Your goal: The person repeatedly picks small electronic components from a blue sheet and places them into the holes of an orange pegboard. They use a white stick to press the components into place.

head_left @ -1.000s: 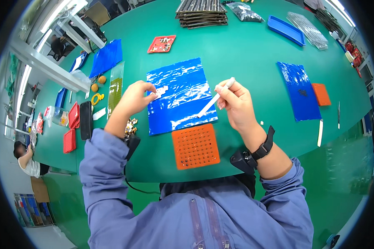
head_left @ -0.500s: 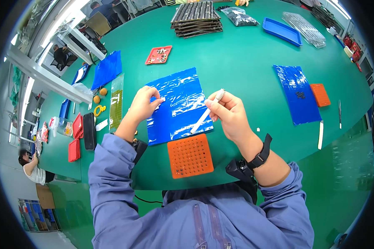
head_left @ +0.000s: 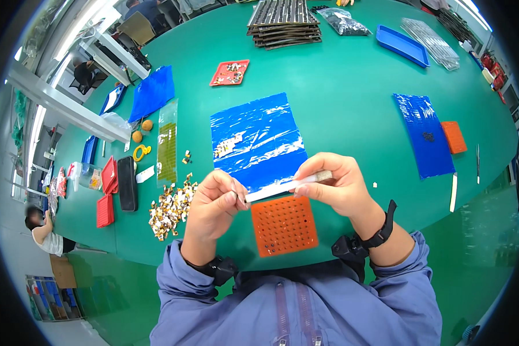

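My right hand (head_left: 334, 184) is closed round a slim white stick (head_left: 277, 188) with a wrapped, thicker end. The stick's flat tip points left, to the fingertips of my left hand (head_left: 216, 205). Those fingers are pinched together; a tiny piece seems to be between them, too small to name. Both hands are above the near edge of a shiny blue film sheet (head_left: 265, 135). Small white pieces (head_left: 229, 144) lie in rows on its left part. Just below the stick sits an orange plate (head_left: 285, 230) with a grid of holes, a few filled with dark bits.
Left of my left hand lies a heap of small white-and-gold parts (head_left: 172, 209). Beyond are a red tray (head_left: 229, 73) of parts and stacked dark trays (head_left: 284, 23). At right are another blue sheet (head_left: 424, 135), an orange block (head_left: 454, 137) and tweezers (head_left: 478, 164).
My left hand has come back from the blue sheet toward me and meets the stick's tip. My right hand has lowered, levelling the stick. The heap of parts has come into sight.
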Demonstrator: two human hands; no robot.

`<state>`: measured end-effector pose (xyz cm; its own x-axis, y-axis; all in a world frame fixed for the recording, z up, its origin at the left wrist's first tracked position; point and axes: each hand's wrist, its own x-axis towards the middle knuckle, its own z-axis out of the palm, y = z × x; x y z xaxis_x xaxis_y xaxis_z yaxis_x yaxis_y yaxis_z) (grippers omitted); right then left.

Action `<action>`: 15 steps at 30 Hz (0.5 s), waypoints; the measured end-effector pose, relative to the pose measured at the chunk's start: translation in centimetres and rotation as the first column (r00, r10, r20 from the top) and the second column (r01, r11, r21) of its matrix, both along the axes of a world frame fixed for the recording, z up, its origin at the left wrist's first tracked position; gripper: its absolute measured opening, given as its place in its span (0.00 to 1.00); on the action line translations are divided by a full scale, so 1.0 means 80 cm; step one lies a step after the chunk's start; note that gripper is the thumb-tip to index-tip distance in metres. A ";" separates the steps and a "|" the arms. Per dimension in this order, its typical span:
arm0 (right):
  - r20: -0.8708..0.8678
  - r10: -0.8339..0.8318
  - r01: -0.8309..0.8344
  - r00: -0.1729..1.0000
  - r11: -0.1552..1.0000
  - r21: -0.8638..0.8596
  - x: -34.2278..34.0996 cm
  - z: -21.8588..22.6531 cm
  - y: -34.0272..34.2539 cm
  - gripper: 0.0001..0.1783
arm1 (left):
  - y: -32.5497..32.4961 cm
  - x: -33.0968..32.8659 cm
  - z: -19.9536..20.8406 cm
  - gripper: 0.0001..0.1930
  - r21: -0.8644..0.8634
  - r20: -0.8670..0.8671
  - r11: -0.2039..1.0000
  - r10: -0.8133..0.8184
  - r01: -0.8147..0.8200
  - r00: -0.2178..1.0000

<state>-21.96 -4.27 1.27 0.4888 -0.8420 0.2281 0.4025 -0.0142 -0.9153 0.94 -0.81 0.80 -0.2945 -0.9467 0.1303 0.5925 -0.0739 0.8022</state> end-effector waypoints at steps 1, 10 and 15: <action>-0.013 0.001 -0.001 1.000 1.000 -0.003 0.002 -0.001 -0.001 0.08 | 0.000 -0.003 -0.004 0.05 0.011 -0.077 1.000 -0.021 0.022 0.997; -0.120 -0.006 -0.004 0.993 0.997 -0.079 0.004 -0.004 0.001 0.07 | 0.004 -0.009 -0.013 0.06 -0.042 -0.114 0.987 -0.162 0.158 0.980; -0.102 0.004 -0.007 0.995 1.000 -0.024 0.006 -0.003 0.000 0.07 | 0.008 -0.011 -0.012 0.05 -0.027 -0.125 0.994 -0.105 0.103 0.987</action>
